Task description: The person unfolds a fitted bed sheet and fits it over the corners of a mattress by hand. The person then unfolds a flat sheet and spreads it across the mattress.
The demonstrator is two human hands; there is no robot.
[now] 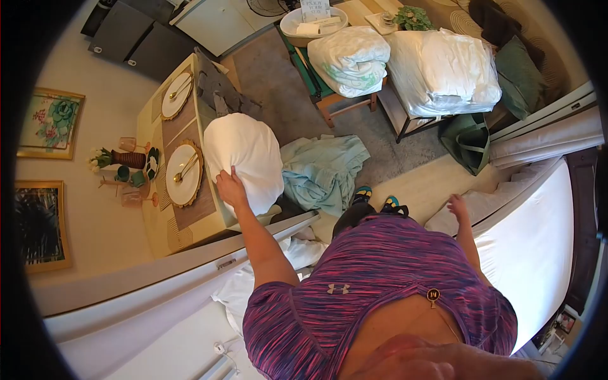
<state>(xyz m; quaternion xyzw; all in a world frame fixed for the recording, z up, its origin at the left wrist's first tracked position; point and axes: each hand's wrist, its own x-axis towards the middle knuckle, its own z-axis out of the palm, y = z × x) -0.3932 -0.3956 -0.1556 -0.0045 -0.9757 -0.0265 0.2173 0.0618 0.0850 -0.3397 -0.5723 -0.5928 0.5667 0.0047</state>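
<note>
My left hand (232, 189) rests against a plump white pillow (246, 155), its fingers spread on the near side of the fabric. The pillow stands beside the set dining table (155, 126). Just right of the pillow, a crumpled light blue cloth (324, 171) lies on the floor. My right hand (457, 206) hangs in the air at the right, above the pale floor and near the white mattress (529, 244). It touches nothing, and its fingers are loosely bent and apart.
Beyond the cloth, a bundled white bedding bag (350, 61) sits on a wooden-legged seat. White bedding in clear plastic (443, 73) lies on a low table. A green bag (467, 142) stands on the floor. Two gold-rimmed plates (183, 172) lie on the dining table.
</note>
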